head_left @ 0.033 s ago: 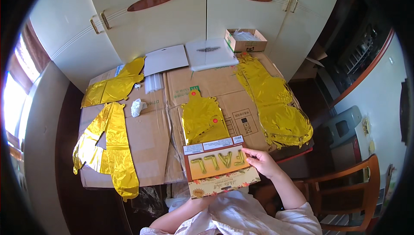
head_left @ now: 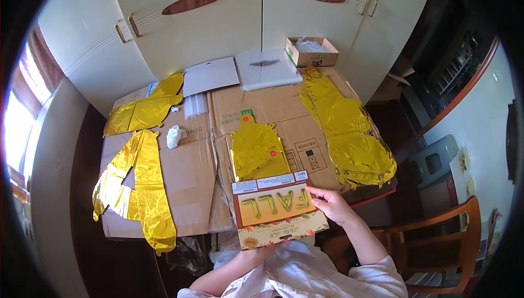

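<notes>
A printed balloon package card (head_left: 275, 204), orange and cream with a picture of gold letter balloons and a leaf border, is held at the table's near edge. It appears upside down to me. My right hand (head_left: 332, 206) pinches its right edge, thumb and fingers at the corner. My left hand lies behind the card, its fingers hidden; only the wrist and forearm (head_left: 232, 270) show. Just beyond the card, and partly covered by it, lies a flat stack of gold foil balloons (head_left: 256, 148) with small red round stickers.
More flat gold foil balloons lie at the right (head_left: 352, 139), near left (head_left: 147, 189) and far left (head_left: 144, 107) of the cardboard-covered table (head_left: 188, 199). Farther back are a white card (head_left: 211, 77), clear sleeves, a translucent lid (head_left: 267, 77) and a small box (head_left: 311, 57). A wooden chair (head_left: 436, 238) stands right.
The card has tilted or risen very slightly. Both arms and everything on the table stay essentially where they were.
</notes>
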Action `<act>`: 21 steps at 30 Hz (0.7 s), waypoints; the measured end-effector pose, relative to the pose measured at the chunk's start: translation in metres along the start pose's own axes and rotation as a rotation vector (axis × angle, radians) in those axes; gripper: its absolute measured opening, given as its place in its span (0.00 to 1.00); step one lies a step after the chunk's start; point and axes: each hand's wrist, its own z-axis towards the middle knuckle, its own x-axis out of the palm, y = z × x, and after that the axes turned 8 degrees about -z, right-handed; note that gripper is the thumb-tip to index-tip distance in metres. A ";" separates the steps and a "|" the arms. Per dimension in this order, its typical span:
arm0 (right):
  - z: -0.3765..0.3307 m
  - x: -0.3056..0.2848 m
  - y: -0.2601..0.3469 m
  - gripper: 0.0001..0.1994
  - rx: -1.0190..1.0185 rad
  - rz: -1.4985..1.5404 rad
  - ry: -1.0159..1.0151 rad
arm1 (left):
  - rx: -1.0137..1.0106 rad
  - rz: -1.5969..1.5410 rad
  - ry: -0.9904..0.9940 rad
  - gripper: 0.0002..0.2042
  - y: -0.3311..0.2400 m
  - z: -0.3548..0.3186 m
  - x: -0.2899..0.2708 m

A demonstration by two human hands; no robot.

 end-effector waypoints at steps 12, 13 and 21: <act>0.010 0.003 -0.004 0.21 -0.156 -0.043 -0.083 | 0.033 -0.405 -0.231 0.18 0.009 -0.031 -0.075; 0.008 0.005 -0.002 0.21 -0.144 -0.041 -0.082 | 0.052 -0.403 -0.360 0.18 0.006 -0.035 -0.074; -0.031 0.019 0.009 0.20 -0.224 -0.189 -0.156 | 0.056 -0.272 0.003 0.21 0.011 -0.007 -0.129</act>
